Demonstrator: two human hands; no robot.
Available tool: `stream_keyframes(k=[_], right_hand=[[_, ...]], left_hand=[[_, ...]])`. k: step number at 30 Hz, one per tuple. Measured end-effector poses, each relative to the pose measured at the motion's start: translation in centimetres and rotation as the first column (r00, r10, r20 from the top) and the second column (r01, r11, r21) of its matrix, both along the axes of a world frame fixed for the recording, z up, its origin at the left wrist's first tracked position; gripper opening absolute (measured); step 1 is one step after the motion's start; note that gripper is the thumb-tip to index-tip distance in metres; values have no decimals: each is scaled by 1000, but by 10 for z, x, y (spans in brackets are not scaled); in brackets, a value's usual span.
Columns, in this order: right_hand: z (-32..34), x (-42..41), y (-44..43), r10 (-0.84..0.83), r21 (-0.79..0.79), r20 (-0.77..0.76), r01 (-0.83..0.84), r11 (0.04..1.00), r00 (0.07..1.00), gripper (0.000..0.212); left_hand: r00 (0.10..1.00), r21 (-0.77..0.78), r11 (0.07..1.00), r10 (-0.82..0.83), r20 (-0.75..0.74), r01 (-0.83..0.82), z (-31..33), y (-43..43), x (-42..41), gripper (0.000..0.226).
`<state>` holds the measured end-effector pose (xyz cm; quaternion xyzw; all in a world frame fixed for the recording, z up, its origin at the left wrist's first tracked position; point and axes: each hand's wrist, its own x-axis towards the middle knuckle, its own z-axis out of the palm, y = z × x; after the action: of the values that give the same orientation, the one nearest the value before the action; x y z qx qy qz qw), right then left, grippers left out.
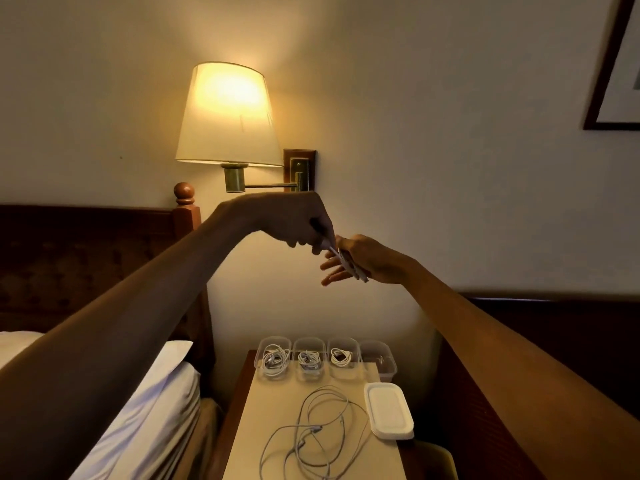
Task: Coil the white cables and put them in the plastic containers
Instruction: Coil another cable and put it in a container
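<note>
Coiling appears to be in hand: your left grip pinches the white cable, which is wound across your straight-fingered right grip. Next, likely lower the coil into the empty container on the table.

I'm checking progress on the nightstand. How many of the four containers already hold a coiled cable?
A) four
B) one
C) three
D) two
C: the three left containers each hold a white coil, while the right container shows none.
</note>
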<state>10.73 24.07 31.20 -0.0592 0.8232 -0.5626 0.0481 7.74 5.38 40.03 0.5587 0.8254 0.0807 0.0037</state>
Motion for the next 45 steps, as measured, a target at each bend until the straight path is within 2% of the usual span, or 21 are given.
stream_keyframes(k=[2, 4, 8, 10, 13, 15, 17, 18, 20, 23, 26, 28, 33, 36, 40, 43, 45], right_hand=[[0, 3, 1, 63, 54, 53, -66, 996, 997, 57], [0, 9, 3, 116, 35, 75, -119, 992, 990, 60], [0, 18, 10, 211, -278, 59, -187, 942, 976, 60], [1, 20, 13, 276, -438, 66, -220, 872, 959, 60], [1, 23, 14, 427, -670, 96, -259, 696, 899, 51], [0, 23, 12, 469, -734, 89, -261, 627, 879, 52], [0, 27, 10, 462, -750, 83, -250, 612, 883, 59], [0, 30, 9, 442, -751, 71, -243, 613, 894, 63], [3, 35, 7, 391, -740, 39, -237, 630, 919, 68], [7, 39, 8, 318, -727, -1, -219, 651, 948, 69], [4, 41, 12, 202, -729, -7, -144, 669, 979, 63], [0, 42, 14, 117, -728, 3, -77, 681, 993, 56], [-13, 39, 15, -135, -735, -6, 87, 673, 991, 45], [-16, 36, 12, -273, -713, -48, 159, 683, 961, 41], [-21, 31, 7, -403, -631, -87, 263, 730, 911, 45], [-22, 27, 4, -490, -574, -132, 337, 746, 862, 45], [-21, 25, 3, -538, -554, -152, 379, 741, 829, 43]], left_hand=[[999, 19, 1000, -8, -36, 9, 7, 0, -1, 20], [994, 91, 996, 2, -113, 8, 12, -1, -5, 19], [966, 285, 958, 90, -241, -18, 7, -2, -16, 16], [950, 363, 930, 159, -268, -53, -2, -3, -20, 16], [926, 452, 892, 192, -325, -26, -22, 0, -21, 15], [922, 519, 855, 197, -333, 4, -36, 4, -21, 13], [951, 580, 814, 201, -234, -29, -48, 9, -20, 13], [972, 612, 787, 195, -130, -76, -54, 12, -21, 13], [976, 657, 723, 135, 173, -216, -63, 17, -20, 15], [832, 656, 650, -65, 551, -384, -72, 24, -12, 17], [651, 604, 607, -180, 737, -516, -74, 28, -4, 18], [587, 531, 628, -142, 797, -569, -74, 30, -1, 18], [515, 443, 629, -79, 854, -639, -80, 34, 0, 16], [427, 383, 618, -83, 900, -687, -86, 37, 1, 14], [356, 342, 660, -119, 927, -669, -93, 38, 1, 20], [309, 342, 658, -170, 936, -671, -94, 39, 2, 22], [307, 356, 668, -196, 931, -654, -94, 41, 4, 37]])
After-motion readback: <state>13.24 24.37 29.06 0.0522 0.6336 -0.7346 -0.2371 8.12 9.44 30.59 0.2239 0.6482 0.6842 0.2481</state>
